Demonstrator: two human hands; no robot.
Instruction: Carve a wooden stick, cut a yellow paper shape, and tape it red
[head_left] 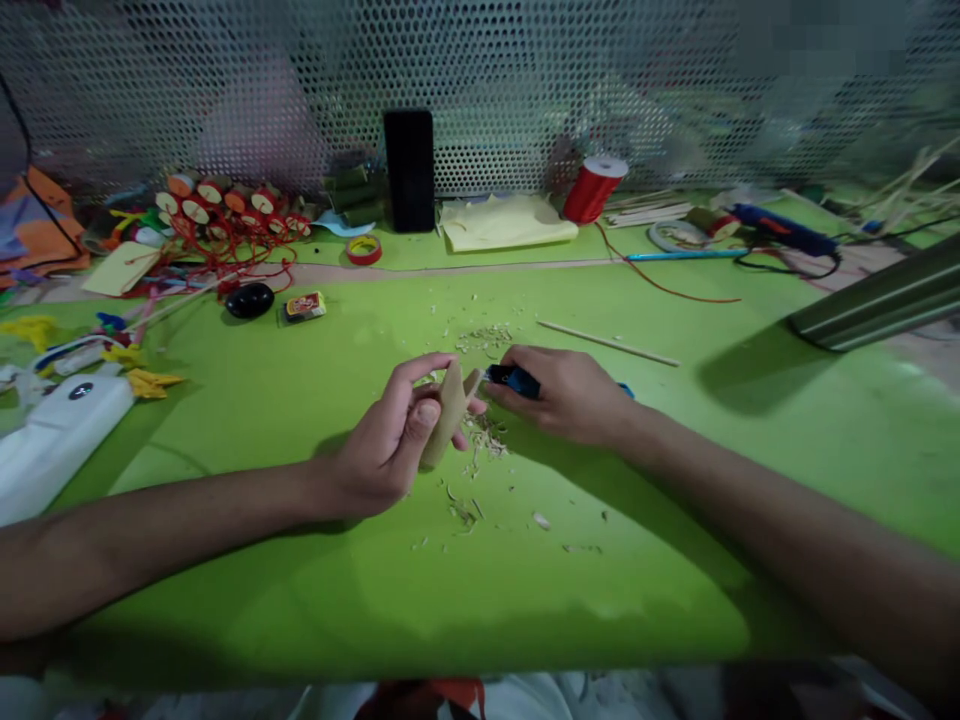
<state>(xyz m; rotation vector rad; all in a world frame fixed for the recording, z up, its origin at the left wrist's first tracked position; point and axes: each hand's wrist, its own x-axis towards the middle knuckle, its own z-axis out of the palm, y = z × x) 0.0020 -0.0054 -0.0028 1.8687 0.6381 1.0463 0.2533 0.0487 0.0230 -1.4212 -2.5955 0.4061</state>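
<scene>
My left hand (394, 430) is closed around a pale, split piece of bamboo (447, 420), held tilted above the green table. Its thumb presses the near side while the fingers wrap behind. My right hand (574, 392) grips a blue and black utility knife (517, 380), with its tip end close to the bamboo's right side. Whether the blade touches the bamboo I cannot tell. Under and around both hands lie thin shavings (486, 438). Beyond my right hand a slim wooden stick (609, 344) rests on the table.
At the back stand a phone (409, 170) and a red thread spool (595, 190) beside yellow cloth (506, 222). A matchbox (304, 306), black oval object (250, 300) and red tape roll (364, 250) lie left. A glue gun (784, 232) and metallic cylinder (877, 295) occupy the right.
</scene>
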